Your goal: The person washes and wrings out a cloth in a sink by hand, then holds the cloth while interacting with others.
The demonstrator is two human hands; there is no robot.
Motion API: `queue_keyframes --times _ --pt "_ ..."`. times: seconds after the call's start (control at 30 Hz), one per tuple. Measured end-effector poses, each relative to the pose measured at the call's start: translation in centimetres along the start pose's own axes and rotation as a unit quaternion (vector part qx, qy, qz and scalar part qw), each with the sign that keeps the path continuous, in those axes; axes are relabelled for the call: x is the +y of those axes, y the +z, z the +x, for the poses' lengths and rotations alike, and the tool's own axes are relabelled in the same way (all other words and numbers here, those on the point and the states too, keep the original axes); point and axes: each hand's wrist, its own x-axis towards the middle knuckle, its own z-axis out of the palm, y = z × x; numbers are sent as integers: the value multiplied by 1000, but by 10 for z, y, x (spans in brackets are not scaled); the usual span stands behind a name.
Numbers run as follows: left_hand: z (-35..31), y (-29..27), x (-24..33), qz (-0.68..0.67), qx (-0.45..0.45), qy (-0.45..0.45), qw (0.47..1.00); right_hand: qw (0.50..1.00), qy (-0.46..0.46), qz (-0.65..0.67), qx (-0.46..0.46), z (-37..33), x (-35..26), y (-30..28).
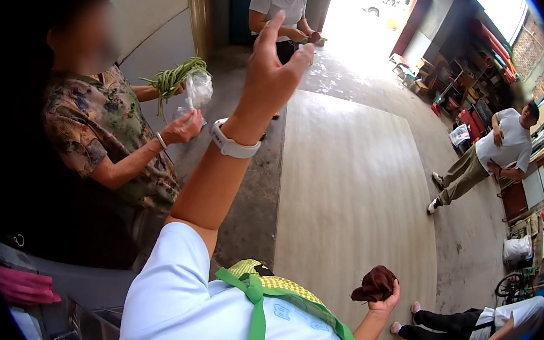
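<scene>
My left hand (270, 71) is raised at the upper middle, thumb and index finger apart, with nothing visible in it. A white watch (234, 141) circles that wrist. At the lower right, the fingers of my right hand (390, 301) are curled around a bunched dark brown cloth (377, 284). A white shirt and a yellow checked apron (297, 292) with green straps (254, 293) cover my body. Beyond my left forearm, a person in a patterned shirt (99, 129) holds long green beans (178, 77) and a clear plastic bag (199, 89).
A pale flat floor panel (354, 157) spans the middle. Another person (279, 6) stands ahead holding something small and reddish. Two more people are at the right, one standing (503, 142). A metal sink (108, 318) lies at lower left; a bicycle (514, 286) and piled goods line the right wall.
</scene>
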Motion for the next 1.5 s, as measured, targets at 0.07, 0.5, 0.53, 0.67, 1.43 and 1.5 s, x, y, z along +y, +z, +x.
queue_keyframes --times 0.07,0.5,0.53,0.67,1.43,1.5 --pt "6 5 38 -58 -110 113 986 1000 9 -7 6 -4 6 11" --pt "-49 -53 9 95 -170 94 976 1000 13 6 8 -38 63 10" --pt "-49 -56 10 99 -146 80 981 1000 1 12 17 -45 66 2" --pt "-24 -68 16 94 -26 102 990 999 -34 -9 7 -60 82 -21" --pt "-202 -4 163 -190 -484 518 679 1000 8 17 6 -48 79 -113" --pt "-231 -22 120 -177 -605 398 667 1000 22 -12 16 -59 96 -99"
